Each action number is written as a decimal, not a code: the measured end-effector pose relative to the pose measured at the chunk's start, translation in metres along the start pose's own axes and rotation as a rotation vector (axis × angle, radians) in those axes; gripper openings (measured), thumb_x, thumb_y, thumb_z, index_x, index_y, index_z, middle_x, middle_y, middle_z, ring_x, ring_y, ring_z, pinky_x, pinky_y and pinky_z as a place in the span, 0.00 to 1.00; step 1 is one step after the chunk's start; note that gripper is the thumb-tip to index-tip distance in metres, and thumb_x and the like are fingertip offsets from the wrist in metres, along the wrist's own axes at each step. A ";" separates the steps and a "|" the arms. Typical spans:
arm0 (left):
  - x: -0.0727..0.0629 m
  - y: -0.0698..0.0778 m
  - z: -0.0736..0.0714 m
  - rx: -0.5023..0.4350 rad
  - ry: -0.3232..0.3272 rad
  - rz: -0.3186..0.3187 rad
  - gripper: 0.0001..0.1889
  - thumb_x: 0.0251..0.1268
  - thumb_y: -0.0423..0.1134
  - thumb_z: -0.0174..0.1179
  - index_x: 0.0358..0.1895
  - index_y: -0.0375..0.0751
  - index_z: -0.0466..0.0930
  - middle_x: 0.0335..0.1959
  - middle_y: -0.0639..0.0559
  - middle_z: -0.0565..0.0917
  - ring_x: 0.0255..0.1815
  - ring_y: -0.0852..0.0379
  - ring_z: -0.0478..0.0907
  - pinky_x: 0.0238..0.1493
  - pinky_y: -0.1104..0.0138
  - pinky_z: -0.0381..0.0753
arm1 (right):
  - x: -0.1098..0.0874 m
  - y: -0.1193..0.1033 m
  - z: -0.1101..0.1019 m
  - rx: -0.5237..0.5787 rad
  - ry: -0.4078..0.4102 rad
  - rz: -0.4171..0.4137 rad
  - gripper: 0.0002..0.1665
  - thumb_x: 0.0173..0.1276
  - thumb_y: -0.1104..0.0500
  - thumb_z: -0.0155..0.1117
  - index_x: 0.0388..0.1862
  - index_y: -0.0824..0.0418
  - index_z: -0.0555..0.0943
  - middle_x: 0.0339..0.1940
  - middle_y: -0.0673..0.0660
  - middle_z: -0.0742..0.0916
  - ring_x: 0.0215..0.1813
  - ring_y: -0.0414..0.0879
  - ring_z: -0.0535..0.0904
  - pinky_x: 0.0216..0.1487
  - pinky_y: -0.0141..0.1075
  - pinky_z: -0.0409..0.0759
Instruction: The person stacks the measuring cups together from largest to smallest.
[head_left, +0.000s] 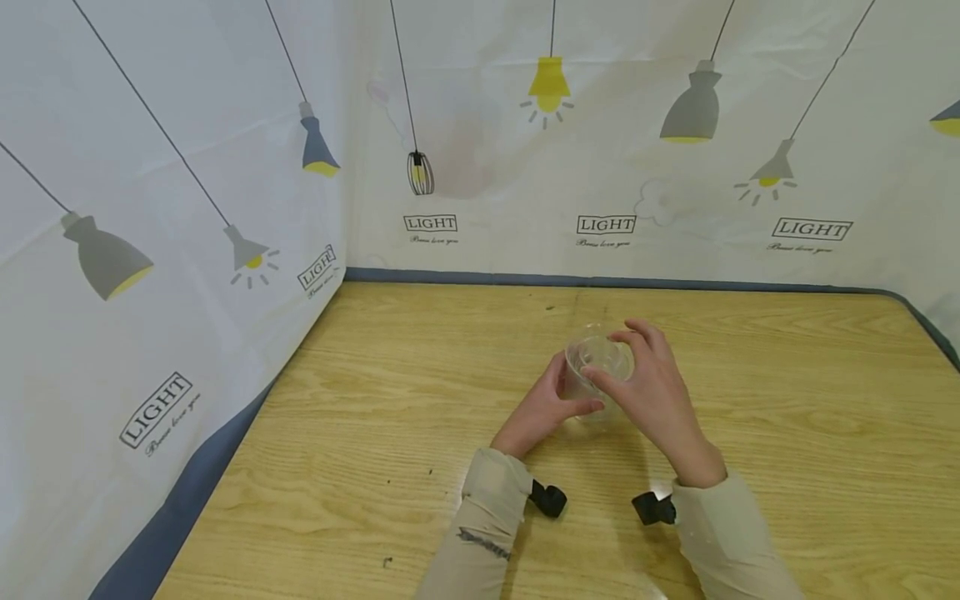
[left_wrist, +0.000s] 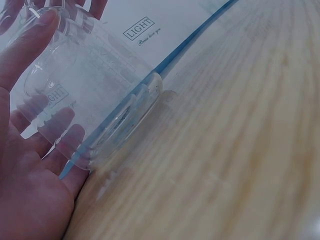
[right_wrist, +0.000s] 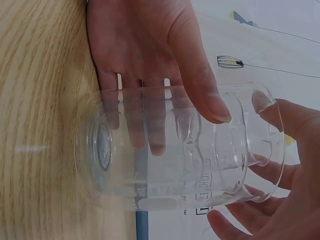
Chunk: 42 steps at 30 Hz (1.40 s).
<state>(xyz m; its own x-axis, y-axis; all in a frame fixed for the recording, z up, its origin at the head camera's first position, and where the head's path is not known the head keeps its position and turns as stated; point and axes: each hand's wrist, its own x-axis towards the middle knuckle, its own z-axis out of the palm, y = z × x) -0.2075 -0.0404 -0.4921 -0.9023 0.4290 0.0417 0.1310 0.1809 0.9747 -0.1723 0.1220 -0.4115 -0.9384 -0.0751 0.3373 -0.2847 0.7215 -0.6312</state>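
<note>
A clear glass beaker stands upright on the wooden table, with a smaller clear glass beaker nested in its mouth. The inner one's rim sticks out above the outer rim. My left hand grips the outer beaker from the left, thumb across the near side and fingers behind the glass. From the right, my right hand pinches the smaller beaker near its rim, thumb on the near side and fingers on the far side. In the left wrist view, markings show faintly on the glass wall.
The wooden table extends around both hands. A white curtain printed with lamps and the word LIGHT hangs behind and to the left, with a blue lower border. Black wrist mounts sit on the beige sleeves.
</note>
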 end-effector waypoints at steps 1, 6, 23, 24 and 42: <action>0.000 0.000 0.000 0.002 0.001 -0.001 0.43 0.45 0.59 0.64 0.64 0.76 0.45 0.63 0.70 0.57 0.62 0.65 0.58 0.59 0.56 0.60 | 0.000 0.000 0.000 0.002 -0.002 0.002 0.37 0.53 0.38 0.62 0.52 0.63 0.71 0.64 0.61 0.63 0.64 0.59 0.57 0.54 0.57 0.61; 0.001 -0.002 0.000 -0.011 -0.001 0.004 0.42 0.49 0.54 0.64 0.64 0.76 0.45 0.63 0.69 0.58 0.62 0.65 0.58 0.58 0.56 0.61 | 0.000 0.000 0.001 0.010 -0.011 0.008 0.37 0.54 0.38 0.62 0.53 0.63 0.71 0.64 0.60 0.63 0.64 0.59 0.57 0.53 0.57 0.62; 0.002 -0.002 0.000 -0.001 0.000 -0.008 0.42 0.48 0.56 0.64 0.64 0.76 0.45 0.63 0.69 0.58 0.62 0.65 0.58 0.59 0.55 0.60 | 0.001 -0.003 0.000 -0.017 -0.009 0.034 0.38 0.53 0.37 0.61 0.52 0.64 0.73 0.63 0.62 0.65 0.63 0.60 0.59 0.53 0.57 0.63; 0.001 -0.002 0.000 0.001 0.001 -0.010 0.42 0.48 0.56 0.64 0.64 0.77 0.45 0.63 0.69 0.58 0.62 0.65 0.57 0.59 0.54 0.60 | 0.001 -0.003 0.000 -0.018 -0.010 0.036 0.38 0.53 0.36 0.61 0.52 0.64 0.73 0.63 0.62 0.65 0.63 0.60 0.59 0.53 0.57 0.63; 0.000 0.001 0.000 -0.004 -0.007 -0.005 0.42 0.48 0.56 0.64 0.64 0.76 0.45 0.63 0.69 0.58 0.62 0.65 0.58 0.59 0.56 0.61 | 0.001 -0.006 -0.004 -0.026 -0.048 0.073 0.38 0.52 0.37 0.63 0.52 0.64 0.73 0.63 0.62 0.66 0.62 0.61 0.59 0.52 0.58 0.63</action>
<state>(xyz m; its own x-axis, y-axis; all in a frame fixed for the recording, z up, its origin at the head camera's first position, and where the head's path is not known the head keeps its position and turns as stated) -0.2072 -0.0401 -0.4911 -0.9000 0.4344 0.0351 0.1249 0.1800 0.9757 -0.1707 0.1198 -0.4047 -0.9650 -0.0535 0.2568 -0.2101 0.7438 -0.6345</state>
